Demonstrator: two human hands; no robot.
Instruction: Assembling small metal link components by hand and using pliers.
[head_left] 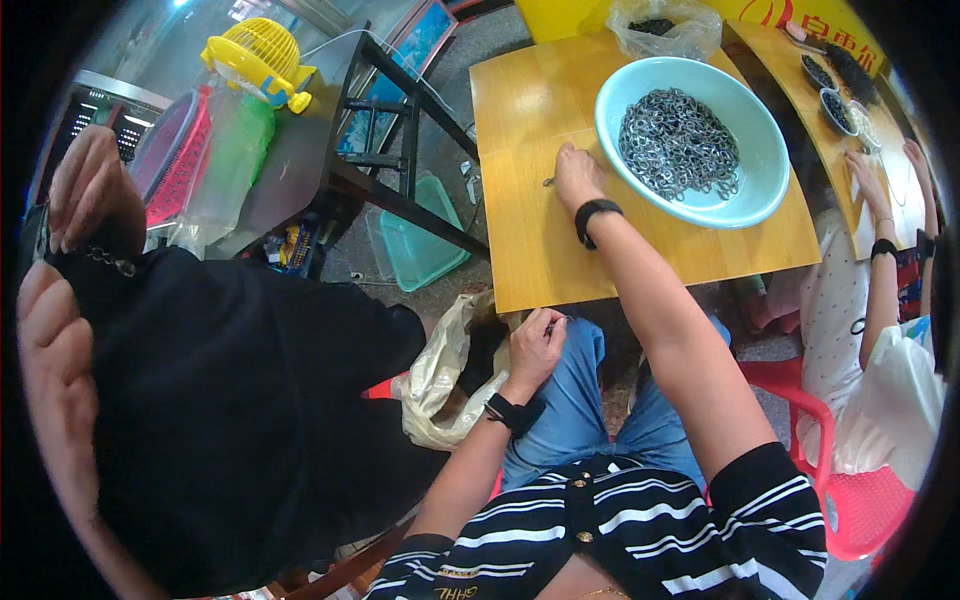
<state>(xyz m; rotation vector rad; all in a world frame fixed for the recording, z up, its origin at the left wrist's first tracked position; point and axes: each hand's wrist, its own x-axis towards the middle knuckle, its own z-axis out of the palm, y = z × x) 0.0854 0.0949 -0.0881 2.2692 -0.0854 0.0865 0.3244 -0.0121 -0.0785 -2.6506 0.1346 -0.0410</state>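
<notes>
Small dark metal link (pixel 548 182) pinched by right hand (pixel 578 182), upper centre, long axis roughly sideways, pointing left; left hand (pixel 537 346) curled, grip unclear.

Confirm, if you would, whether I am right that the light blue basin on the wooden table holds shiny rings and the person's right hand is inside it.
Not quite: in the head view, the right hand is outside the light blue basin, to its left over the wooden table. The rest is right: the basin holds shiny rings.
</notes>
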